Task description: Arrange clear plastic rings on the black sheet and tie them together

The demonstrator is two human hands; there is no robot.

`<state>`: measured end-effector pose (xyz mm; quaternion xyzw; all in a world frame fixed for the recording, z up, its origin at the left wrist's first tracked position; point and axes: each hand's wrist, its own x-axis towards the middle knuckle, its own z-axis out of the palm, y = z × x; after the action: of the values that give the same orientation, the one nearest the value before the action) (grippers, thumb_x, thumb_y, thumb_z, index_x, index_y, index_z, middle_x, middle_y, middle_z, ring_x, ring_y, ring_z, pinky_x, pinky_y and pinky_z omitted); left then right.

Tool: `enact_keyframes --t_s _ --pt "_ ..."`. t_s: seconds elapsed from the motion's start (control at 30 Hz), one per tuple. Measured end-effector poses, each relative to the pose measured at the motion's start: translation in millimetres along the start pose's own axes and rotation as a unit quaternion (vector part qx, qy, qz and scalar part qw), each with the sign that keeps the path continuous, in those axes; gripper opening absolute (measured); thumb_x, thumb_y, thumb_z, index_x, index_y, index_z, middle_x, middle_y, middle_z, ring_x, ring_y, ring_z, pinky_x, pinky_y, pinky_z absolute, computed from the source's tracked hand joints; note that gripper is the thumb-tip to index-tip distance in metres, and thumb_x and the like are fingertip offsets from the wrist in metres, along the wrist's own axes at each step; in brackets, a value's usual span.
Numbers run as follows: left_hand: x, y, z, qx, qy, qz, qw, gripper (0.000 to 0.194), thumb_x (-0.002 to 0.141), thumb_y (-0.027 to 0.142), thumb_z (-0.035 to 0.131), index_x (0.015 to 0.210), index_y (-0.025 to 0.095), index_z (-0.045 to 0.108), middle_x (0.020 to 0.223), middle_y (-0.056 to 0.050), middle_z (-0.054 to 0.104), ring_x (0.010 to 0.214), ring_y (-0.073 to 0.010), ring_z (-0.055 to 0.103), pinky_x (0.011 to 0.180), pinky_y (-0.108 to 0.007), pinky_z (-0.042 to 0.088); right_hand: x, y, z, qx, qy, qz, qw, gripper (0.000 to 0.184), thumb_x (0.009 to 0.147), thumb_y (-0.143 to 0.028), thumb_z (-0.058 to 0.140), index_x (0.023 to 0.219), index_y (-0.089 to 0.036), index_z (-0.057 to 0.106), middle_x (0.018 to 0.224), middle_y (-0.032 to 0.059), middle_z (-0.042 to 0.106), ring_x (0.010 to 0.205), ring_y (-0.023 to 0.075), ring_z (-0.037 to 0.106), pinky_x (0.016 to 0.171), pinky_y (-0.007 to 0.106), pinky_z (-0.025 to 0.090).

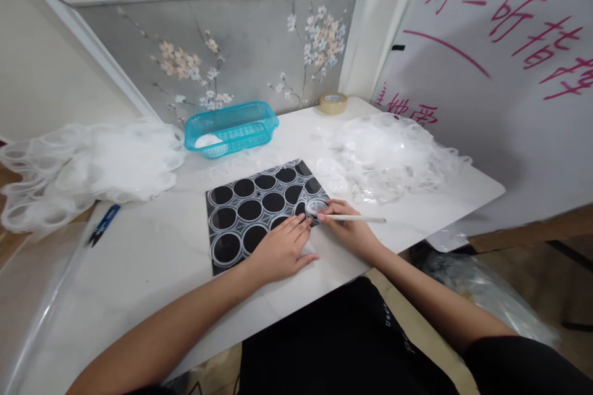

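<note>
A black sheet (250,209) patterned with rows of white-edged circles lies on the table. My left hand (285,248) rests flat on its lower right part, fingers stretched out and thumb apart, covering some circles. At the sheet's right edge, my right hand (346,228) is closed in a pinch round a thin white stick-like tool (364,218), which points to the right. Just by the right fingertips, a pale clear ring (317,205) stands out at the sheet's edge, partly lifted. Whether the right fingers also grip this ring, I cannot tell.
Behind the sheet stands a blue plastic basket (231,129) with white round pieces inside. Piles of translucent ring scraps lie at left (106,160) and right (393,151). A tape roll (333,103) sits at the back; a blue pen-like tool (105,223) lies left. A whiteboard (500,105) leans at right.
</note>
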<state>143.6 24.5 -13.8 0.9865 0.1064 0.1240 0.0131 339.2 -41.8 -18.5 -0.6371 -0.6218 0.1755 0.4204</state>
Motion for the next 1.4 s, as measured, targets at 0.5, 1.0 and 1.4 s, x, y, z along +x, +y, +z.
enact_keyframes --t_s 0.5,1.0,1.4 --pt "-6 -1 -4.8 -0.042 0.003 -0.001 0.999 0.069 0.084 0.061 0.048 0.124 0.004 0.049 0.132 -0.020 0.050 0.126 -0.0289 0.044 0.106 -0.041 0.038 95 31 -97 -0.254 0.148 0.065 0.953 0.022 0.087 -0.025 0.043 0.089 -0.014 0.062 0.095 0.0166 0.066 0.107 0.0332 0.051 0.089 0.049 0.035" --pt "-49 -159 -57.9 -0.028 0.085 -0.422 0.902 0.037 0.087 0.041 0.052 0.110 0.011 0.056 0.112 -0.015 0.055 0.107 -0.0290 0.052 0.095 -0.051 0.040 175 12 -10 0.106 -0.110 0.156 0.976 0.023 0.085 -0.033 0.060 0.086 -0.011 0.068 0.096 0.0094 0.069 0.086 0.0190 0.066 0.072 0.033 0.053" --pt "-68 -208 -66.6 -0.219 0.193 -0.471 0.832 0.027 0.091 0.040 0.050 0.094 0.013 0.055 0.089 -0.005 0.063 0.084 -0.0169 0.061 0.082 -0.038 0.048 200 3 15 0.110 -0.341 0.206 0.911 0.021 0.060 -0.025 0.078 0.050 -0.013 0.064 0.038 -0.0008 0.054 0.037 0.0092 0.047 0.039 0.021 0.038"
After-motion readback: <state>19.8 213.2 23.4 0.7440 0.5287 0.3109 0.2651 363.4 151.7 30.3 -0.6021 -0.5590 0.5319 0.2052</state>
